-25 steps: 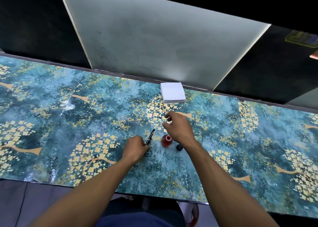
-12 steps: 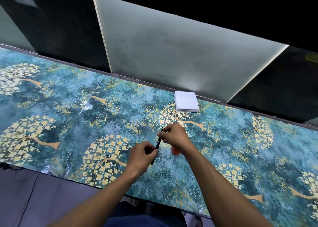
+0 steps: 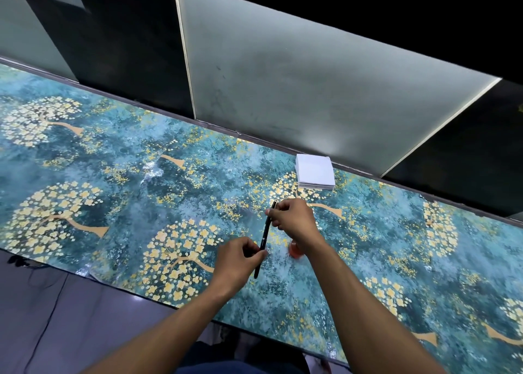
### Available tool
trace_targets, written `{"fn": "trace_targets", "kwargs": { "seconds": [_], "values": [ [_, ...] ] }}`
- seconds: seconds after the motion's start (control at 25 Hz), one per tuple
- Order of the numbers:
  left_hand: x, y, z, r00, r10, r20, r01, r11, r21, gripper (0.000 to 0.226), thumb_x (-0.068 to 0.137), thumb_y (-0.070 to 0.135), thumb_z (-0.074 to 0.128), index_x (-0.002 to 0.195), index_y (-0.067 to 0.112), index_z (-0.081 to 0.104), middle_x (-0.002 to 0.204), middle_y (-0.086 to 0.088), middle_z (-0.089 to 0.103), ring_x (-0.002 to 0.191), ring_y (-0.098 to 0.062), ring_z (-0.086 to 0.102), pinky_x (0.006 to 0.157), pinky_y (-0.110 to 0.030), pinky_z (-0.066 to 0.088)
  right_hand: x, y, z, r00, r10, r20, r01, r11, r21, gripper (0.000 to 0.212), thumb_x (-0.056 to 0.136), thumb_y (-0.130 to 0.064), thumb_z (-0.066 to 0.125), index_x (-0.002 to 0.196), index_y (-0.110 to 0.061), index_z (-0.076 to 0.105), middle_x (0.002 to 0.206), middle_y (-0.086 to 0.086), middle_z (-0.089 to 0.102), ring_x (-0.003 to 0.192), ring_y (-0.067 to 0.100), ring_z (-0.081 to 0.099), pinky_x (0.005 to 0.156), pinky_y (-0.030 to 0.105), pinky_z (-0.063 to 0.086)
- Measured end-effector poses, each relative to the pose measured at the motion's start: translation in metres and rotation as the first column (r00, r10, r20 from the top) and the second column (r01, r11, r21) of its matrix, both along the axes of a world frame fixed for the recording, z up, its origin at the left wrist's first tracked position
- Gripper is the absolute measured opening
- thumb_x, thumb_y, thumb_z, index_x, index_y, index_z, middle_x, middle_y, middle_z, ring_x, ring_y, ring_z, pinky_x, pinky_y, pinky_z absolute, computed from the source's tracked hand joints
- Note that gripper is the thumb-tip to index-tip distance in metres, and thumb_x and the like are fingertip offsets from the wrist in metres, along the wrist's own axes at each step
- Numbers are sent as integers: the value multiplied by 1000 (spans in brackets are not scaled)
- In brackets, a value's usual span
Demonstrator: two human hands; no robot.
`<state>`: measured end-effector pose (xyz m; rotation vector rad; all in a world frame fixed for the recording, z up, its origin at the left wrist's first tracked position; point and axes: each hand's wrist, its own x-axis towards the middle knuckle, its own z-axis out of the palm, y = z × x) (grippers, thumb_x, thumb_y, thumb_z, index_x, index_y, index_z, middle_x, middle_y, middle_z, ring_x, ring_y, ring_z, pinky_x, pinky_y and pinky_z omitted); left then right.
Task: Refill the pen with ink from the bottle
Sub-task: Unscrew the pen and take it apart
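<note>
Left hand [image 3: 236, 261] grip pinching lower part of black pen [image 3: 265, 239]; right hand [image 3: 293, 220] grip pinching upper end. Pen held slanted above worktop [image 3: 113, 175]. Red ink bottle [image 3: 295, 251], mostly hidden, apparently standing below right wrist. White paper stack [image 3: 314, 171] near far edge.

arms: bare, no sleeves | wrists: nothing worn | lap: dark blue garment [image 3: 226, 365]
</note>
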<state>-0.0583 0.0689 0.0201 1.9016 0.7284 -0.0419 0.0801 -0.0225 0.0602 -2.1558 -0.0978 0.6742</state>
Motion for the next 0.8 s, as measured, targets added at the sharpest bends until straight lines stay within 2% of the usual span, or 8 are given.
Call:
{"fn": "trace_targets", "kwargs": {
  "seconds": [0.12,0.24,0.32,0.4,0.48,0.6,0.68,0.8],
  "values": [
    [-8,-2,-2,1000,0,-5,0,1000,-31,18,80,34,78,73,21,68,67,6,68,61,-3,61,53,-12,41,9,-1,0,999,-15,48,16,1000,-16,30,84,-25,80,62,-16,62,63,3,69,60,16,66,59,33,49],
    [-14,2,-3,999,35,-17,-36,999,-33,18,80,34,78,72,22,67,67,8,66,59,-1,58,54,-11,40,13,2,-17,991,83,103,-62,979,-193,23,84,-31,79,71,-16,67,71,5,71,64,22,67,57,31,46],
    [-17,5,-3,999,50,-20,-50,998,-24,19,81,32,78,71,22,65,65,9,63,56,1,54,52,-9,37,13,8,-32,960,246,135,-175,900,-399,21,85,-32,76,74,-16,68,72,6,70,65,24,65,57,30,45],
    [-19,5,-2,998,51,-20,-51,998,-22,19,82,31,77,72,21,65,64,10,61,54,2,50,51,-8,37,10,16,-42,897,418,145,-263,766,-586,19,87,-31,73,80,-14,68,79,7,72,71,27,67,60,31,48],
    [-21,7,0,997,69,-31,-69,997,-16,19,82,32,77,73,20,66,64,9,61,55,2,52,51,-9,38,6,27,-51,818,557,147,-310,641,-702,15,90,-30,69,90,-15,67,92,9,72,82,31,69,66,33,47],
    [-24,11,-2,994,98,-45,-99,995,-16,18,82,34,77,73,22,67,67,8,64,58,1,56,53,-9,40,2,40,-61,742,661,112,-355,529,-771,14,94,-23,60,105,-15,64,103,9,71,93,32,69,80,38,49],
    [-27,12,-3,993,104,-54,-104,995,-5,17,82,34,76,74,22,67,69,8,66,60,0,57,55,-10,41,0,44,-63,722,687,86,-379,497,-781,15,93,-18,58,106,-14,64,103,8,71,93,32,69,84,40,50],
    [-26,14,-4,990,127,-61,-127,992,-5,16,83,33,76,75,21,68,71,8,67,65,-3,61,57,-14,45,1,43,-55,735,668,115,-372,539,-756,10,92,-22,62,98,-14,65,95,8,71,85,32,69,74,37,51]
  ]
}}
